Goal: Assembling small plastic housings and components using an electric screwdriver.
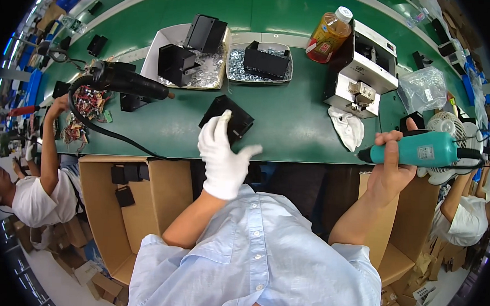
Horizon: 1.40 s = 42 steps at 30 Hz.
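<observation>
My left hand (pixel 222 158), in a white glove, reaches over the bench's near edge. Its thumb points right, apart from the other fingers, and the fingertips lie over a black box-shaped part (pixel 241 124); whether they press on it I cannot tell. To the right, my bare right hand (pixel 392 169) is wrapped round a teal electric screwdriver (pixel 428 149), its dark nose aimed left over the bench edge. Beyond the left hand are a white box of small shiny metal pieces (pixel 211 73) with two black parts on it, and a smaller tray of nuts (pixel 236 69) with another black part (pixel 265 64).
A black corded power tool (pixel 129 81) hangs at left over wire bundles (pixel 89 103). At right stand a white machine (pixel 366 65), a drink bottle (pixel 328 35), a white glove (pixel 346 127) and a fan (pixel 448 127). Cardboard boxes (pixel 168 196) flank me; co-workers sit either side.
</observation>
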Each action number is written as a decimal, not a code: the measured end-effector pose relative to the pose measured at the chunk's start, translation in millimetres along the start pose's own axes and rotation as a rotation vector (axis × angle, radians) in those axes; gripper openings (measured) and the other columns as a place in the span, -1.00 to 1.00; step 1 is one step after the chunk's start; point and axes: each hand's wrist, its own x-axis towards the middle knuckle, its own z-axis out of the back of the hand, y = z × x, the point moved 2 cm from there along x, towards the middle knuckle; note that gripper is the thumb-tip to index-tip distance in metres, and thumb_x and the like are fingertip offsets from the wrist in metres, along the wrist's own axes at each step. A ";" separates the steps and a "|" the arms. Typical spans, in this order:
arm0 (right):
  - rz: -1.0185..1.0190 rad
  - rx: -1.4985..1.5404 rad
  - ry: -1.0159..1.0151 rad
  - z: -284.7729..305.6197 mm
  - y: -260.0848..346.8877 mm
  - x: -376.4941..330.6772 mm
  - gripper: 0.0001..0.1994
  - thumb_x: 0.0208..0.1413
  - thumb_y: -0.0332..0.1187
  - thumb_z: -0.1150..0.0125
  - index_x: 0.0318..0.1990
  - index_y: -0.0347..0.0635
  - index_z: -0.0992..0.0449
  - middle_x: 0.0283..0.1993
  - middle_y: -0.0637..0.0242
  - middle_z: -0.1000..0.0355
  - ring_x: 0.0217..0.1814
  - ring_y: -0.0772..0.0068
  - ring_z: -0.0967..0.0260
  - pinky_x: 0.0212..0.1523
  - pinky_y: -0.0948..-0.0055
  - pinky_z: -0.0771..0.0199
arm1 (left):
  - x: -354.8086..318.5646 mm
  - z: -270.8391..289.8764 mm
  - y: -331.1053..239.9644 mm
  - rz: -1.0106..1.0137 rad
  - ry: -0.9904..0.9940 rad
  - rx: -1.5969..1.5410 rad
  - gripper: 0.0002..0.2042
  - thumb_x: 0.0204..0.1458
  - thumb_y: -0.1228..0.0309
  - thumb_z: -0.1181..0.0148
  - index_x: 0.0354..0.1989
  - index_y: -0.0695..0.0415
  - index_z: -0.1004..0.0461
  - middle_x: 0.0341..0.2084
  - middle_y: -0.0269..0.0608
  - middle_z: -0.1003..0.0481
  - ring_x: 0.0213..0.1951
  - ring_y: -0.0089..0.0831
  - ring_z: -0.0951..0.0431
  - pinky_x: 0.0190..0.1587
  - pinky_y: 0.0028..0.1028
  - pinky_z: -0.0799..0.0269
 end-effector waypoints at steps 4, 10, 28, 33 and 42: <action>0.097 -0.128 -0.140 -2.6 -3.8 -0.3 -0.45 0.03 -0.55 -0.18 0.22 -0.30 -0.21 -0.03 0.12 -0.40 -0.07 0.30 -0.38 -0.03 0.39 -0.41 | -8.2 0.4 22.0 0.146 0.066 0.104 -0.45 -0.25 0.48 -0.38 0.03 0.14 -0.42 -0.23 -0.15 -0.47 -0.03 -0.20 -0.39 0.06 -0.35 -0.30; 0.501 -0.272 -0.148 -9.7 -13.3 -36.5 -0.44 -0.04 -0.49 -0.24 0.19 -0.27 -0.27 0.16 0.08 -0.29 0.21 0.19 -0.22 0.23 0.23 -0.21 | 8.8 26.3 -16.8 0.544 0.408 -0.679 -0.50 -0.16 0.54 -0.30 0.06 0.13 -0.40 -0.20 -0.15 -0.48 -0.12 -0.20 -0.45 0.12 -0.36 -0.26; -0.455 0.081 0.475 -70.4 -40.7 -63.8 -0.59 0.15 -0.46 -0.19 0.16 -0.32 -0.32 -0.22 0.30 -0.38 -0.21 0.52 -0.29 -0.08 0.57 -0.30 | 3.0 -7.4 -15.2 -0.219 0.605 -0.451 -0.47 -0.14 0.65 -0.22 0.10 0.23 -0.28 -0.05 -0.11 -0.46 -0.10 -0.33 -0.48 0.18 -0.33 -0.23; -0.285 0.047 0.517 -70.9 -62.9 -79.6 -0.67 0.17 -0.46 -0.17 0.08 -0.31 -0.37 -0.25 0.33 -0.39 -0.25 0.55 -0.27 -0.10 0.55 -0.32 | 0.2 -14.6 -22.1 0.454 0.582 -0.997 -0.46 -0.13 0.67 -0.23 0.10 0.22 -0.25 -0.07 -0.07 -0.45 -0.14 -0.32 -0.51 0.09 -0.36 -0.34; -0.442 0.114 0.335 -77.5 -70.3 -93.3 -0.86 0.19 -0.45 -0.15 -0.15 -0.28 -0.41 -0.29 0.39 -0.36 -0.29 0.59 -0.23 -0.17 0.62 -0.28 | -13.1 -44.2 -22.1 0.432 0.332 -0.845 -0.49 -0.07 0.62 -0.24 0.09 0.24 -0.23 -0.11 -0.05 -0.48 -0.21 -0.35 -0.54 -0.18 -0.47 -0.48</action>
